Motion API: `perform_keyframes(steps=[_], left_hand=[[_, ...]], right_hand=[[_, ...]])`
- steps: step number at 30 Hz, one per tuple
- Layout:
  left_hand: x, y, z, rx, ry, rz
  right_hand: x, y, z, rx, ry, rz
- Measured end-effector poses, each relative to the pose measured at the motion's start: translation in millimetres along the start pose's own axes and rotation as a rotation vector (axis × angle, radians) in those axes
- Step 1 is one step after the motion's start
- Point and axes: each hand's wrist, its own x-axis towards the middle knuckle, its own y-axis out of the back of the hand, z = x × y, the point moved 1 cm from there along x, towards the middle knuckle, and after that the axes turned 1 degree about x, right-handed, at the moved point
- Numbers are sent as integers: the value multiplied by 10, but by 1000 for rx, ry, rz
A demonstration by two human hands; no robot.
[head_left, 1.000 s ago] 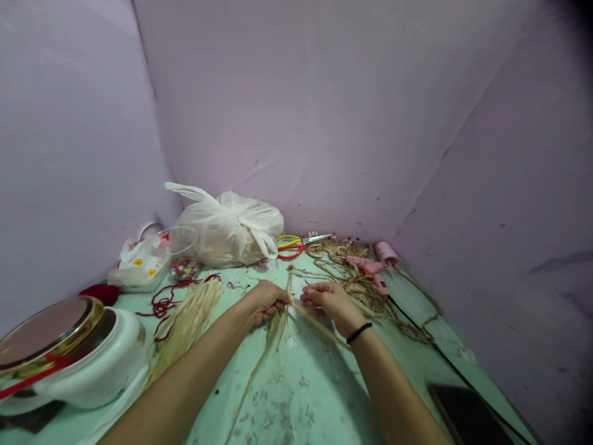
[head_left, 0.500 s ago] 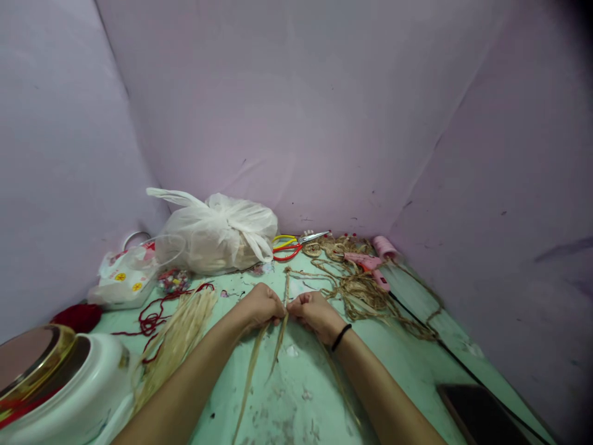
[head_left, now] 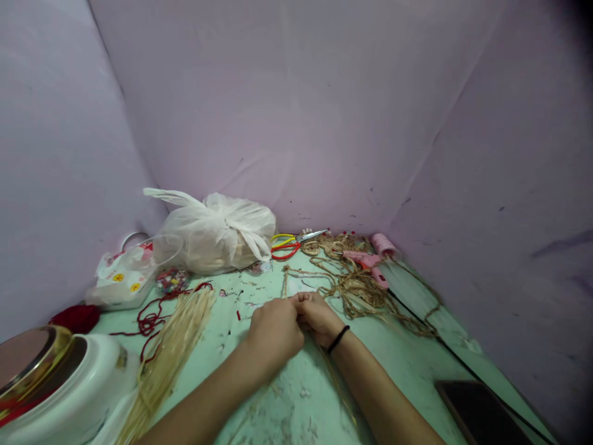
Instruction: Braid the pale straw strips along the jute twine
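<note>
My left hand point(head_left: 277, 330) is closed, back of the hand up, and has come against the fingers of my right hand point(head_left: 317, 315). Both hands close around pale raffia strands; the pinch itself is mostly hidden behind the left hand. A thin braided length point(head_left: 285, 281) of the same fibre runs up from the hands, its knotted end lying on the table. Loose raffia strands point(head_left: 341, 392) trail toward me under the right forearm, which wears a black band at the wrist. To the left lies a bundle of raffia strands point(head_left: 178, 337).
A tied white plastic bag point(head_left: 217, 238) and scissors point(head_left: 291, 244) sit at the back. Jute rope point(head_left: 361, 287), a pink glue gun point(head_left: 368, 262) and a pink spool point(head_left: 384, 245) lie right, beyond a dark phone point(head_left: 477, 411). Red yarn point(head_left: 76, 318) and a white container point(head_left: 99, 389) are left.
My left hand has moved right and turned over the strands, now meeting and partly covering the right fingers. The right hand has hardly moved.
</note>
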Motion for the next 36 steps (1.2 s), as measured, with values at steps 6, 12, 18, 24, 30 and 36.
perform_keyframes(steps=[6,12,18,24,30,36], left_hand=[[356,210,-413,-582,191,169],[309,74,-273,-842,250,-173],[336,-54,-322,-682,220,-146],[452,-214,-422,-572,141,-19],[376,-146,-330,-718,250,-61],[325,-58,-341,-881,224,-195]], right_hand=[[-30,63,-46,-25,-3,-157],[-25,77,-57,-23,6,-182],[-1,70,-31,-119,42,-140],[-13,103,-87,-680,201,122],[-222,29,-275,-864,190,101],[-263,-42,-244,-847,265,52]])
